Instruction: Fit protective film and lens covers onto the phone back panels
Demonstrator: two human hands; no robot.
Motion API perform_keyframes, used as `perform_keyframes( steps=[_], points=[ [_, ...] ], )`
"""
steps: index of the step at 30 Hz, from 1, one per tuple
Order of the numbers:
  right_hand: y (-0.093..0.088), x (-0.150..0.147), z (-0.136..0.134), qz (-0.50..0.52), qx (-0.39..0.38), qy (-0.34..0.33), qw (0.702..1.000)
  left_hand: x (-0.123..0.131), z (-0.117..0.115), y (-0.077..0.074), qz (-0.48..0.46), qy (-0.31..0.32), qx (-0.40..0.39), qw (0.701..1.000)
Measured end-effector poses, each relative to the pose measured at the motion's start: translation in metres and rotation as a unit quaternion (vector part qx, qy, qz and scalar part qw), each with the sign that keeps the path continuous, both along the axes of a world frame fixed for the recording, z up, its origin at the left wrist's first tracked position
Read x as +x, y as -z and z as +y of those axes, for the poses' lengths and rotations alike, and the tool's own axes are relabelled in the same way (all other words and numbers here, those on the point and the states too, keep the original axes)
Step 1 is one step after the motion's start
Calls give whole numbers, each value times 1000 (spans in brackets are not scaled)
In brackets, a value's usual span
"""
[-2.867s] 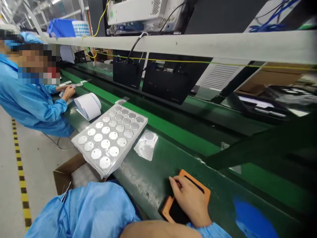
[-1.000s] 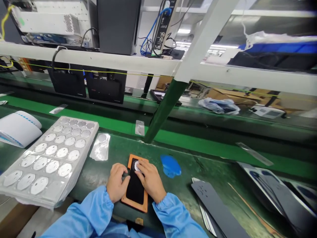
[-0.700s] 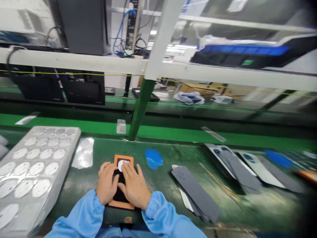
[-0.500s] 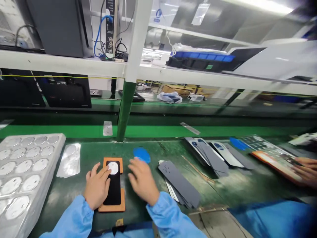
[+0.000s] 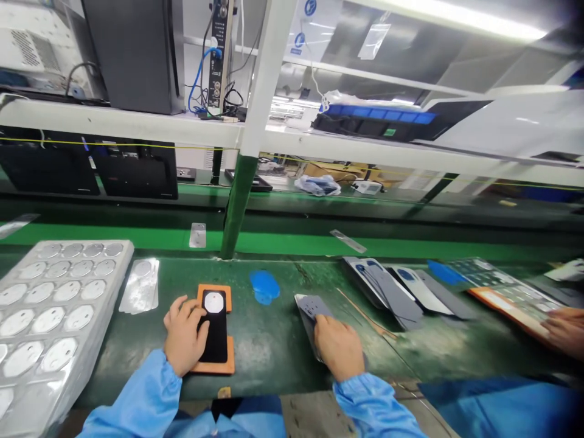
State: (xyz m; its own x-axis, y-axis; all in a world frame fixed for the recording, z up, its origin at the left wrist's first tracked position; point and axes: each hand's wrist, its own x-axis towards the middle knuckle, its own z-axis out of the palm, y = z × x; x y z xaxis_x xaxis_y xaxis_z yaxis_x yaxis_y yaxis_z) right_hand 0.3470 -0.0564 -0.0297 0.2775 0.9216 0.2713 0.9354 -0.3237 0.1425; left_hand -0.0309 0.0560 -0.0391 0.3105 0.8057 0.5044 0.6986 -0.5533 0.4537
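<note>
My left hand (image 5: 186,334) rests, fingers apart and slightly bent, at the left edge of a black phone-shaped panel (image 5: 214,337). The panel lies in an orange holder (image 5: 218,367) and bears a white round-cornered disc (image 5: 213,302) near its top. Over to the right, my right hand (image 5: 338,348) is closed on a dark grey sheet (image 5: 314,306) with small holes at its top end. This sheet sits on a stack of similar ones, and the fingertips are partly hidden behind the hand. A blue patch (image 5: 264,287) lies between the hands.
A white tray (image 5: 122,258) of silvery discs stands at left, beside clear film pieces (image 5: 140,286). Further right are phone-shaped panels and grey sheets (image 5: 392,298). A co-worker's hand (image 5: 566,328) touches an orange-edged board (image 5: 511,313). A green post (image 5: 239,204) rises behind the bench.
My right hand has moved right, from beside the orange holder to the grey stack, and closed on a sheet. My left hand stays at the black panel. The view has shifted slightly.
</note>
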Motion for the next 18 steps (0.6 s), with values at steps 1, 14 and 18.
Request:
perform_keyframes(
  steps=[1,14,18],
  points=[
    [-6,2,1,4,-1,3,1000,-2,-2,-4,-22,0,-8,1000],
    [-63,-196,10,688,101,-110,711,28,-54,-60,-508,185,-482,690],
    [-54,-218,12,435,184,-247,846,7,-55,-52,-503,114,-474,713]
  ],
)
